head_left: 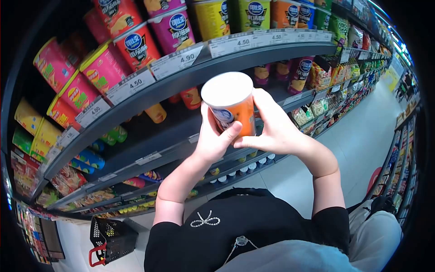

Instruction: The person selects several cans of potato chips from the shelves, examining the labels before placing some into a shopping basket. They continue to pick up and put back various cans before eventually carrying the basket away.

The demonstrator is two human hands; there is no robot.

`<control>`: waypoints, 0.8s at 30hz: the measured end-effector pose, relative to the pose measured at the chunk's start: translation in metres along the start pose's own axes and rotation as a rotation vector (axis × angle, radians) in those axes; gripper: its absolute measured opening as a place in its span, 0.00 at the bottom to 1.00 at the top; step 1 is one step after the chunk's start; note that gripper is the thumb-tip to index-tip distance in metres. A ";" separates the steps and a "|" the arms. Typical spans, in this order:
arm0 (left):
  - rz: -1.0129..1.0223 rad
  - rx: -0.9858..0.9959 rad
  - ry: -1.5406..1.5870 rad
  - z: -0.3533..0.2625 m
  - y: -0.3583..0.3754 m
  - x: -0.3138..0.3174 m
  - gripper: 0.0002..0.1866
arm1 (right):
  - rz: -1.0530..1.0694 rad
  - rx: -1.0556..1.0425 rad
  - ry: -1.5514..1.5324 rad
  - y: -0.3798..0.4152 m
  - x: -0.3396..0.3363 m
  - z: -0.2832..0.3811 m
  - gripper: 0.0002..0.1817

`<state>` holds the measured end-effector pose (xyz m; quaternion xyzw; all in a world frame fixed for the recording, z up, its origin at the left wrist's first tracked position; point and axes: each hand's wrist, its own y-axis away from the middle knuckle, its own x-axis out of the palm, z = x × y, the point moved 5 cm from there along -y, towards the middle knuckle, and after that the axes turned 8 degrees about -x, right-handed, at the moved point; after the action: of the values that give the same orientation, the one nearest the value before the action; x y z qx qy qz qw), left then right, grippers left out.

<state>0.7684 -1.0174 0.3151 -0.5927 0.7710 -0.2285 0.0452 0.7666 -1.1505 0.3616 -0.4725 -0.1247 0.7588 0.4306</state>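
I'm gripping the orange snack tub (245,116) between left hand (210,138) and right hand (275,127), fingers curling round, probably steadying it, white end (227,89) up.

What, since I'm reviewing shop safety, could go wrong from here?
The orange tub, held between the left hand and right hand, might slip and drop to the floor. It looks near the shelf edge, so turning it could cause a knock. Someone might also trip over the black basket on the floor.
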 end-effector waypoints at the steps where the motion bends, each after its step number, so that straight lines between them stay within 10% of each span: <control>1: -0.009 0.017 -0.086 -0.004 0.001 0.003 0.40 | -0.005 0.036 -0.007 0.001 -0.001 -0.003 0.50; 12: 0.257 -0.190 -0.125 -0.026 -0.017 0.030 0.49 | -0.225 0.080 -0.779 -0.001 -0.025 -0.018 0.41; 24: -0.033 0.260 -0.630 -0.016 -0.022 0.035 0.53 | -0.312 0.026 -0.203 -0.002 -0.035 -0.013 0.45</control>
<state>0.7727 -1.0492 0.3454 -0.6358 0.6739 -0.1311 0.3527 0.7843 -1.1788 0.3771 -0.3629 -0.2292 0.7281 0.5345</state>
